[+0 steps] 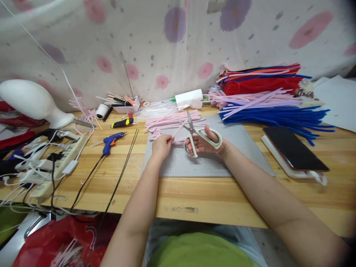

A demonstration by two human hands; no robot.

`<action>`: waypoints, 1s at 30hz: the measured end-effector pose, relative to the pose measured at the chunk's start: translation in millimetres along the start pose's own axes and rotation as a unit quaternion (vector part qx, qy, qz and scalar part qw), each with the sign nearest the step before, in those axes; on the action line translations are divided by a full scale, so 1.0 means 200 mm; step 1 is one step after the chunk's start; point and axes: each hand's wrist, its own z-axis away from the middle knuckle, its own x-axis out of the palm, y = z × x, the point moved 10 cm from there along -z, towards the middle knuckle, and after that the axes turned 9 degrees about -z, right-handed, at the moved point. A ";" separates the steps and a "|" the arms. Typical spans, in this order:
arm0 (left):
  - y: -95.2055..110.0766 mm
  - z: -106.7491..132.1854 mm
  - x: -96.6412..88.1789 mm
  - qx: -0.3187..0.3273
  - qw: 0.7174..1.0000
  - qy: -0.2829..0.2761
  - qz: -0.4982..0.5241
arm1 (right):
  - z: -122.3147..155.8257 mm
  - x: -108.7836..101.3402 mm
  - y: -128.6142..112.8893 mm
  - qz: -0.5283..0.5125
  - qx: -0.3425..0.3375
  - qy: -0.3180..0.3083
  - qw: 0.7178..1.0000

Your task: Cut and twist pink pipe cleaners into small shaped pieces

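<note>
My left hand (161,147) is closed in a pinch on a pink pipe cleaner (179,128), which slants up and right from the fingertips. In my right hand (205,142) are scissors (191,127) with white and green handles. Their blades stand apart, one pointing up and the other left, close by the pink pipe cleaner; whether they touch it I cannot tell. Both hands are over a grey cutting mat (205,168). Behind them, a pile of pink pipe cleaners (164,119) lies along the mat's far side.
Bundles of blue pipe cleaners (272,118), pink ones and red ones are stacked at the back right. A phone (296,148) lies on the right. On the left are a blue glue gun (109,144), a yellow-black cutter (122,123), a power strip (59,163) with cables and a white foam head (36,100).
</note>
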 end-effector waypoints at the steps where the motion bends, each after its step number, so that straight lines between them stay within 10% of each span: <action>1: 0.04 0.01 0.01 0.025 1.000 -0.002 -0.011 | 0.00 -0.01 -0.01 -0.004 -0.010 0.005 1.000; 9: 0.17 0.04 0.03 0.095 0.995 0.000 -0.032 | 0.03 -0.04 -0.10 -0.032 -0.067 0.074 0.994; 23: 0.08 -0.01 -0.01 0.030 0.998 0.033 -0.051 | -0.04 -0.03 -0.08 -0.065 -0.088 0.083 0.991; 30: -0.01 -0.01 -0.03 -0.018 0.996 0.045 -0.068 | 0.01 -0.19 -0.18 -0.032 -0.146 0.162 0.975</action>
